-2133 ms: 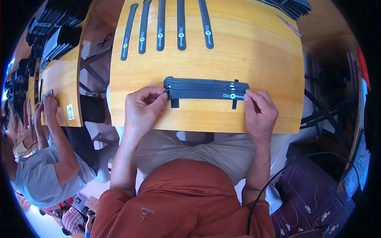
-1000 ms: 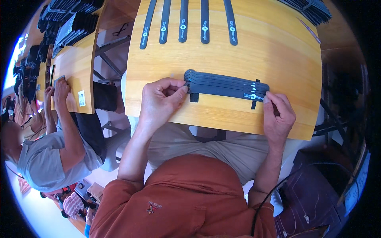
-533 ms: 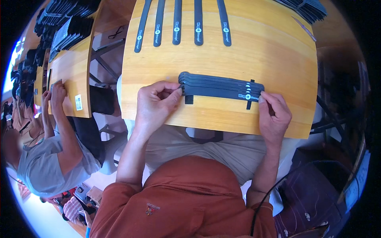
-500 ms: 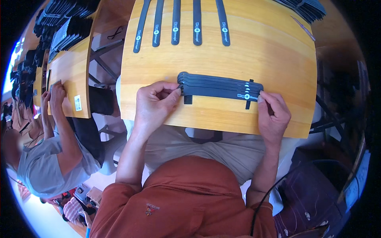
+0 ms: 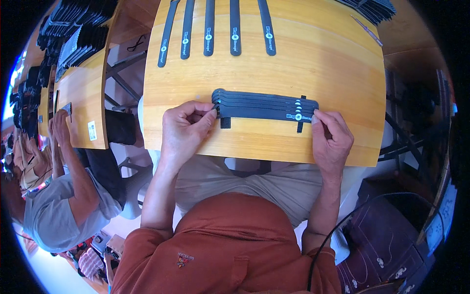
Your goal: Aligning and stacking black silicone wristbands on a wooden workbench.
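Observation:
A fanned stack of dark storage straps (image 5: 259, 108) lies crosswise on the wooden table (image 5: 196, 78) in front of me. Each strap overlaps the one behind it, and a pale round mark shows near their right ends. My left hand (image 5: 188, 125) pinches the left end of the stack between thumb and fingers. At the opposite end, my right hand (image 5: 333, 137) grips the nearest strap's corner with thumb and forefinger. Two short black strips, a left one (image 5: 225, 123) and a right one (image 5: 299, 127), stick out from under the stack toward me.
Several single dark straps (image 5: 209, 34) lie spaced apart at the table's far side. A thin pen-like tool (image 5: 367, 31) and a dark bundle of straps (image 5: 372, 10) are at the far right. Leftward, a person in grey (image 5: 73, 206) works at another table (image 5: 83, 105) bearing dark piles.
Both my hands keep their hold on the strap stack, which lies the same way on the table. The whole view has shifted slightly. A small dark piece now shows by the co-worker's hands.

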`<action>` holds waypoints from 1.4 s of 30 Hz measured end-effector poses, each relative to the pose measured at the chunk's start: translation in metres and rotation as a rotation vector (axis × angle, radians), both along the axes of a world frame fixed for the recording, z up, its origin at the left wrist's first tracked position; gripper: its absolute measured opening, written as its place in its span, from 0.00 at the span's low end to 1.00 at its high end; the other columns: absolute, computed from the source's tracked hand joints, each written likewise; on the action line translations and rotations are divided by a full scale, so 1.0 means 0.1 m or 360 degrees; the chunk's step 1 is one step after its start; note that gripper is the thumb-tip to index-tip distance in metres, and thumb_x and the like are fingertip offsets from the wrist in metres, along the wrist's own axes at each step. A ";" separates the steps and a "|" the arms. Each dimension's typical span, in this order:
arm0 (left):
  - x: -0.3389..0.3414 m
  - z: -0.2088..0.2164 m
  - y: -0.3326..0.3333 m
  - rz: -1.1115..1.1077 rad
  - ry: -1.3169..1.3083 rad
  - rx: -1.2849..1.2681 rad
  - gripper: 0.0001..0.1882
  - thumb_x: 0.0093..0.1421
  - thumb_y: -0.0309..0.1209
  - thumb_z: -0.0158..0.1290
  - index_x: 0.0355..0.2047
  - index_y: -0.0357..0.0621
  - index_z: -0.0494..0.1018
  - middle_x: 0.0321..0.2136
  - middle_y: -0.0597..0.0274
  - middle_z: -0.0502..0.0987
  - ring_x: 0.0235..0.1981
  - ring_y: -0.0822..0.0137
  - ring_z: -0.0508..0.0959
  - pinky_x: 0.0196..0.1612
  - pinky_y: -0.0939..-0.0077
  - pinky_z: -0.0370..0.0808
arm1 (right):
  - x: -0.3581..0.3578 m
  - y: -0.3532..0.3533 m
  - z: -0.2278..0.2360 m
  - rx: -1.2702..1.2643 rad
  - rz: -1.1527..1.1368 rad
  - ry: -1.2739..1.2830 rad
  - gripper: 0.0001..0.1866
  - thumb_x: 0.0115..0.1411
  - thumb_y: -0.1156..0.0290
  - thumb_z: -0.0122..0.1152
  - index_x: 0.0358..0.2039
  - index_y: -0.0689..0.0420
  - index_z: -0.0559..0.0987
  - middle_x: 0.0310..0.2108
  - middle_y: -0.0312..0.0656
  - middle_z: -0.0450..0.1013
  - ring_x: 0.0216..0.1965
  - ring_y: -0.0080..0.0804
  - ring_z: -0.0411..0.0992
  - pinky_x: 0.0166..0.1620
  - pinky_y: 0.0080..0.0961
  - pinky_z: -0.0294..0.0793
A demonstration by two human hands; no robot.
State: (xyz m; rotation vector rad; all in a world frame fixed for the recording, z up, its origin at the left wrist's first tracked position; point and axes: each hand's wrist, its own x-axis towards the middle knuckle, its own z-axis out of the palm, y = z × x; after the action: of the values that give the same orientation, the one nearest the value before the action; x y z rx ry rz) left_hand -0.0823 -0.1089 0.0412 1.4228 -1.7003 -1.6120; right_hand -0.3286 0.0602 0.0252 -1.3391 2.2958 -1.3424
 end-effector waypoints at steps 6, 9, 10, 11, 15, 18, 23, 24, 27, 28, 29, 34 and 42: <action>0.01 0.02 -0.01 -0.0019 0.0004 -0.0021 0.05 0.65 0.22 0.61 0.37 0.30 0.82 0.22 0.68 0.79 0.21 0.83 0.73 0.24 0.87 0.70 | 0.02 -0.01 0.02 0.0023 -0.0009 0.0029 0.05 0.59 0.83 0.66 0.37 0.65 0.84 0.31 0.45 0.78 0.28 0.30 0.77 0.30 0.24 0.74; 0.01 0.04 -0.01 -0.0008 -0.0012 0.0021 0.05 0.65 0.22 0.61 0.37 0.30 0.82 0.22 0.68 0.79 0.21 0.83 0.73 0.25 0.87 0.70 | 0.03 -0.01 0.02 0.0020 -0.0019 -0.0006 0.05 0.59 0.83 0.66 0.37 0.65 0.84 0.32 0.44 0.78 0.28 0.29 0.77 0.30 0.23 0.74; 0.02 0.00 -0.02 -0.0013 0.0004 0.0028 0.05 0.65 0.22 0.61 0.38 0.30 0.82 0.22 0.68 0.79 0.21 0.83 0.73 0.25 0.87 0.70 | 0.03 -0.01 0.03 0.0042 -0.0033 -0.0021 0.05 0.59 0.83 0.65 0.37 0.65 0.84 0.32 0.44 0.78 0.29 0.29 0.77 0.30 0.24 0.74; 0.03 -0.02 -0.02 -0.0019 0.0021 0.0034 0.05 0.65 0.22 0.61 0.38 0.30 0.82 0.22 0.68 0.79 0.21 0.83 0.73 0.25 0.86 0.70 | 0.03 -0.01 0.03 0.0064 -0.0047 -0.0036 0.06 0.59 0.83 0.65 0.37 0.65 0.84 0.32 0.44 0.78 0.29 0.29 0.77 0.31 0.24 0.75; 0.01 0.01 -0.01 -0.0015 0.0011 0.0010 0.06 0.65 0.21 0.61 0.39 0.30 0.82 0.23 0.68 0.79 0.22 0.83 0.73 0.26 0.86 0.70 | 0.03 0.00 0.01 0.0038 -0.0045 0.0000 0.06 0.59 0.83 0.65 0.38 0.65 0.84 0.32 0.44 0.78 0.30 0.30 0.78 0.32 0.24 0.75; 0.03 0.00 -0.01 -0.0046 0.0033 0.0000 0.05 0.64 0.21 0.61 0.39 0.30 0.82 0.23 0.68 0.79 0.22 0.83 0.73 0.26 0.87 0.70 | 0.03 0.00 0.02 0.0053 -0.0044 0.0001 0.06 0.60 0.83 0.64 0.38 0.65 0.84 0.33 0.45 0.78 0.30 0.31 0.78 0.33 0.24 0.75; 0.02 0.01 -0.02 -0.0049 0.0018 -0.0007 0.05 0.64 0.21 0.61 0.38 0.30 0.82 0.22 0.69 0.79 0.22 0.83 0.72 0.25 0.86 0.70 | 0.03 0.00 0.04 0.0091 -0.0035 -0.0024 0.06 0.60 0.82 0.64 0.38 0.65 0.84 0.32 0.45 0.78 0.31 0.32 0.78 0.34 0.25 0.76; 0.03 0.00 -0.02 -0.0049 0.0017 -0.0009 0.05 0.64 0.21 0.61 0.38 0.30 0.82 0.22 0.69 0.79 0.22 0.83 0.72 0.25 0.86 0.70 | 0.03 0.00 0.04 0.0089 -0.0035 -0.0025 0.06 0.60 0.82 0.64 0.38 0.65 0.84 0.32 0.45 0.78 0.31 0.32 0.78 0.34 0.25 0.76; 0.04 -0.03 -0.02 -0.0057 0.0016 -0.0036 0.05 0.64 0.21 0.61 0.38 0.30 0.82 0.21 0.69 0.79 0.22 0.83 0.72 0.25 0.87 0.69 | 0.03 0.00 0.04 0.0099 -0.0038 -0.0036 0.06 0.60 0.82 0.64 0.38 0.65 0.84 0.32 0.45 0.77 0.31 0.33 0.78 0.35 0.26 0.76; 0.04 -0.03 -0.02 -0.0060 0.0022 -0.0048 0.05 0.64 0.22 0.61 0.38 0.30 0.82 0.21 0.69 0.79 0.21 0.83 0.72 0.25 0.86 0.69 | 0.03 0.00 0.03 0.0093 -0.0035 -0.0021 0.06 0.60 0.82 0.65 0.38 0.65 0.84 0.32 0.45 0.77 0.31 0.33 0.78 0.35 0.26 0.76; 0.04 -0.03 -0.02 -0.0064 0.0028 -0.0060 0.05 0.63 0.22 0.61 0.37 0.30 0.82 0.21 0.69 0.79 0.21 0.83 0.72 0.25 0.86 0.69 | 0.03 0.00 0.03 0.0087 -0.0033 -0.0004 0.06 0.60 0.82 0.65 0.38 0.65 0.84 0.32 0.45 0.77 0.31 0.34 0.78 0.35 0.27 0.76; 0.03 -0.03 -0.02 -0.0062 0.0013 -0.0083 0.06 0.63 0.22 0.61 0.37 0.31 0.83 0.21 0.68 0.79 0.21 0.83 0.73 0.25 0.86 0.70 | 0.02 0.00 0.00 0.0043 -0.0013 0.0014 0.06 0.59 0.83 0.65 0.38 0.65 0.84 0.31 0.46 0.77 0.32 0.35 0.78 0.36 0.28 0.76; 0.05 -0.07 -0.04 -0.0125 -0.0061 -0.0177 0.05 0.65 0.23 0.62 0.38 0.32 0.81 0.24 0.67 0.81 0.21 0.83 0.75 0.23 0.88 0.72 | 0.03 0.00 -0.02 0.0030 -0.0006 0.0107 0.07 0.57 0.83 0.65 0.37 0.64 0.84 0.31 0.46 0.77 0.31 0.38 0.78 0.35 0.30 0.76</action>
State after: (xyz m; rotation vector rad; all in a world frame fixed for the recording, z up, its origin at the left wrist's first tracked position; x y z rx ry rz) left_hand -0.0777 -0.1127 0.0345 1.3569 -1.8587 -1.5136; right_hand -0.3252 0.0599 0.0229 -1.3959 2.3492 -1.2921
